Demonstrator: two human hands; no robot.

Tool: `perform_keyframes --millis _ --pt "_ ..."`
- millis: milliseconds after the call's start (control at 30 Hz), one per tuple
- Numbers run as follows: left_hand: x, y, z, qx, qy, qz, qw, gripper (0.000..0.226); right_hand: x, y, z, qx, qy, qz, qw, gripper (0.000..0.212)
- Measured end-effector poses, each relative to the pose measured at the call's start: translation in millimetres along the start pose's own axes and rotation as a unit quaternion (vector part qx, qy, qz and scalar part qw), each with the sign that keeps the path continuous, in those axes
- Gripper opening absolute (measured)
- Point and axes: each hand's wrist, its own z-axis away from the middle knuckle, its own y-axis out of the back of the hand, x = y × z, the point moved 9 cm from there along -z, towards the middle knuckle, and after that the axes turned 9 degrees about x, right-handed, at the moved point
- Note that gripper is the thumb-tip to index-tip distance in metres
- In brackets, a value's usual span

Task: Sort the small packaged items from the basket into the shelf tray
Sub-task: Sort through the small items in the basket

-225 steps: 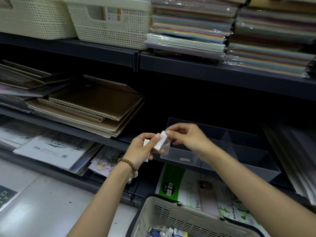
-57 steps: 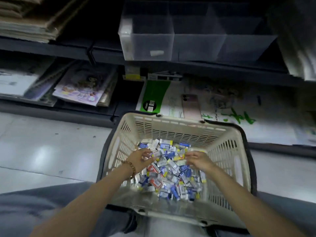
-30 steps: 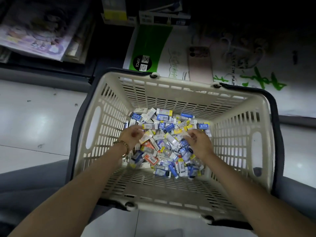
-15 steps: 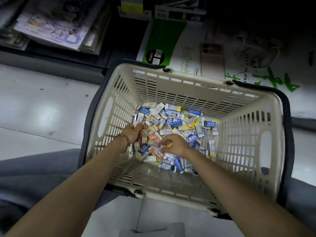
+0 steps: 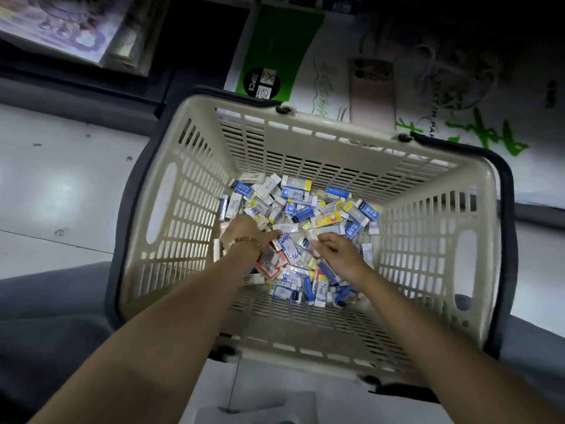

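**Two hands down among the packets**

Fingers (image 5: 321,240) of the right hand (image 5: 334,255) are drawn narrow, pinching a small white packet (image 5: 312,235) on top of the heap. The left hand (image 5: 244,232) bends its fingers down into the pile; I cannot tell whether they grip anything. A bead bracelet (image 5: 244,241) circles that wrist. The packets (image 5: 305,206) cover the bottom of the cream basket (image 5: 305,125), which stands on the pale floor (image 5: 61,194).

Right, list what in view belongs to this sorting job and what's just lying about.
Job: basket; packaged items piled in it; left hand and right hand, both down in the pile.
Lying about: phone on the green-labelled paper pack; magazines at upper left.
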Motion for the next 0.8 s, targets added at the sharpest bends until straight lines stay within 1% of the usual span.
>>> perform_keyframes --millis 67,133,167,233,300,333,367,433,467,500,567,600,633,667,700,733,767,800 --pt "8 -2 4 0.006 0.007 0.021 1.000 0.053 2 6 -2 0.021 -0.011 -0.013 1.000 0.023" --pt "11 -8 5 -0.013 0.016 0.055 0.998 0.043 3 11 -1 0.030 -0.034 -0.068 0.997 0.026" --pt "11 -10 5 -0.027 0.013 0.082 0.996 0.038 2 13 0 0.032 -0.039 -0.088 0.995 0.025" --pt "8 -8 6 -0.050 -0.002 0.155 0.987 0.037 -7 22 0 0.038 -0.023 -0.093 0.995 0.022" --pt "7 0 10 -0.078 -0.015 0.235 0.969 0.045 -22 33 1 0.050 0.009 -0.108 0.993 0.011" --pt "8 5 12 -0.092 -0.018 0.273 0.957 0.055 -31 38 2 0.057 0.026 -0.117 0.991 0.005" --pt "10 12 15 -0.107 -0.027 0.298 0.948 0.064 -40 44 5 0.067 0.043 -0.124 0.989 0.006" --pt "14 27 17 -0.128 -0.055 0.316 0.938 0.074 -57 53 13 0.068 0.064 -0.150 0.984 0.009" --pt "17 33 18 -0.141 -0.061 0.320 0.935 0.076 -65 53 18 0.047 0.064 -0.167 0.983 0.007" --pt "19 37 22 -0.158 -0.062 0.317 0.933 0.076 -71 48 22 0.007 0.057 -0.177 0.982 0.006" --pt "23 38 33 -0.203 -0.057 0.315 0.925 0.070 -83 28 32 -0.099 0.037 -0.167 0.980 0.013" --pt "27 35 41 -0.233 -0.052 0.333 0.912 0.064 -88 18 37 -0.140 0.034 -0.154 0.977 0.017" --pt "32 32 50 -0.272 -0.042 0.370 0.887 0.057 -93 9 41 -0.159 0.036 -0.146 0.976 0.018" --pt "37 29 60 -0.312 -0.025 0.412 0.855 0.051 -97 4 42 -0.156 0.042 -0.141 0.977 0.017" --pt "40 26 70 -0.348 -0.005 0.446 0.825 0.049 -100 2 42 -0.131 0.052 -0.139 0.980 0.012" --pt "42 22 77 -0.377 0.004 0.460 0.804 0.049 -102 2 42 -0.096 0.063 -0.139 0.984 0.007" --pt "42 18 80 -0.394 0.005 0.460 0.796 0.052 -101 3 40 -0.062 0.070 -0.145 0.985 0.003" --pt "42 16 82 -0.397 0.000 0.451 0.799 0.053 -99 4 38 -0.037 0.069 -0.158 0.984 0.003"
